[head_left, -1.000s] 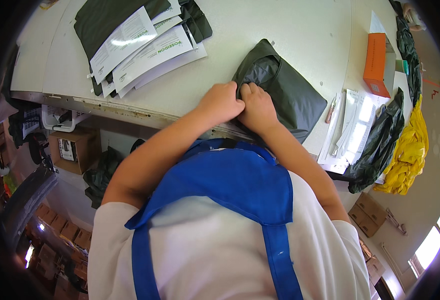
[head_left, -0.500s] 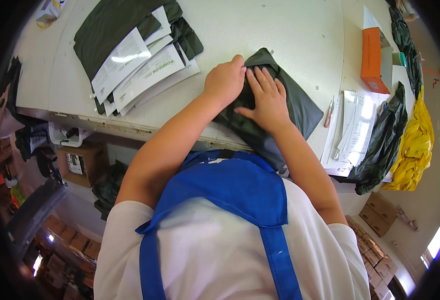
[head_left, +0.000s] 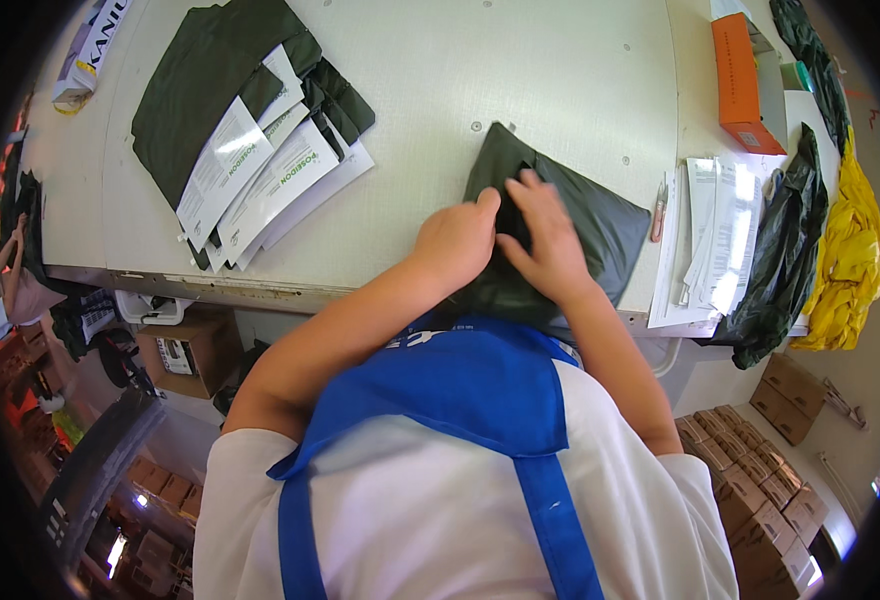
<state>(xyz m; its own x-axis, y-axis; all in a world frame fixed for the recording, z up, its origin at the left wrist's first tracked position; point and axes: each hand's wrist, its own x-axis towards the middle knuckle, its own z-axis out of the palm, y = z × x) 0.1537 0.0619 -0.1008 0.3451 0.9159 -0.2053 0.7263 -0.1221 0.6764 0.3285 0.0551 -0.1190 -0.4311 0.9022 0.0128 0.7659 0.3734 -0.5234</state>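
Note:
A dark green plastic bag, stuffed and lumpy, lies on the white table near its front edge. My left hand presses on the bag's near left part with the fingers curled down. Beside it, my right hand lies flat on the bag with the fingers spread. The two hands touch each other at the thumbs. Neither hand lifts the bag.
A stack of dark green bags with white paper inserts lies at the table's left. An orange box, loose papers, a pen, a dark bag and yellow fabric sit at the right. Cardboard boxes stand on the floor.
The bag has slid farther onto the table. My hands have gone from gripping its near edge to pressing flat on its top, the right fingers now spread.

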